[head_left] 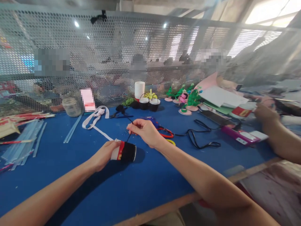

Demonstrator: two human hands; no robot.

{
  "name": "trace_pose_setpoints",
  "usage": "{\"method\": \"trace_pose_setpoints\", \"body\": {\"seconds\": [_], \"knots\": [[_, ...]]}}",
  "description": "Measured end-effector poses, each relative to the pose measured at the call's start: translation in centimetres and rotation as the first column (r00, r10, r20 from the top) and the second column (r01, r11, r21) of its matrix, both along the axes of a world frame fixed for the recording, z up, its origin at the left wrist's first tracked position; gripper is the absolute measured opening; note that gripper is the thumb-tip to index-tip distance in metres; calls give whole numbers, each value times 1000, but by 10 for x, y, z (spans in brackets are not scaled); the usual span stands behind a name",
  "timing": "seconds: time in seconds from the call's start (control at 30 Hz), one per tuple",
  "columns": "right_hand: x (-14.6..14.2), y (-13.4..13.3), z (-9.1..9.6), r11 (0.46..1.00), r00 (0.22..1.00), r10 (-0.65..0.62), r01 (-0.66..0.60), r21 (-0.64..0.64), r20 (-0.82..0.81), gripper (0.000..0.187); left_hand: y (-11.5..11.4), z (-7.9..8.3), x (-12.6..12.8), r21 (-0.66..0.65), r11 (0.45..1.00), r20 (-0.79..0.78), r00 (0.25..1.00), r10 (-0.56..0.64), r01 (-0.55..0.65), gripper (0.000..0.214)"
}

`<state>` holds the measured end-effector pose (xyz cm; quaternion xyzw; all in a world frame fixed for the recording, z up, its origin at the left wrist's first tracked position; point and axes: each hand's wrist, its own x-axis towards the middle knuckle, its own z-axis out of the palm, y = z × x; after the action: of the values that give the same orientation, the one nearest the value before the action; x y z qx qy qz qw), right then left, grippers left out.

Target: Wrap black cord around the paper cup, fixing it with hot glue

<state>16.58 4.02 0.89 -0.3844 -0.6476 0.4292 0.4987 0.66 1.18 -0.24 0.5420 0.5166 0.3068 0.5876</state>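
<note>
My left hand (105,154) grips a paper cup (128,152) tipped on its side just above the blue table. A black covering surrounds one part of the cup; a red band and white show beside my fingers. My right hand (145,131) pinches a thin black strand (129,138) that runs down to the cup. Beyond the fingers the strand continues toward a black bundle (120,109) on the table. A white ribbon (102,133) trails from near my left hand to a loose coil. Behind my right wrist lie red-handled scissors or pliers (166,133), partly hidden.
Clear flat strips (25,142) and a jar (71,107) are at left. Stacked cups (139,89), black-and-white buckets (154,104) and green craft plants (193,99) stand behind. A black cable (199,144) and purple box (238,135) lie right, near another person's hand (266,113) with a cup.
</note>
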Motion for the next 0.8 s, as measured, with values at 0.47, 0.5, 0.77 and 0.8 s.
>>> {"method": "trace_pose_setpoints", "body": {"seconds": [0.47,0.5,0.77,0.8], "knots": [[3,0,-2,993,995,-85,80,86,59,24,-6,0,6,-83,996,20,999,38,-37,25],[3,0,-2,992,994,-91,85,89,66,24,-6,-1,7,-75,997,10,999,33,-32,25],[-1,5,-10,992,991,-96,87,89,96,24,-17,3,7,138,983,-172,981,-95,119,33],[-1,6,-11,994,992,-87,80,80,94,23,-19,5,7,163,977,-183,978,-105,135,33]]}}
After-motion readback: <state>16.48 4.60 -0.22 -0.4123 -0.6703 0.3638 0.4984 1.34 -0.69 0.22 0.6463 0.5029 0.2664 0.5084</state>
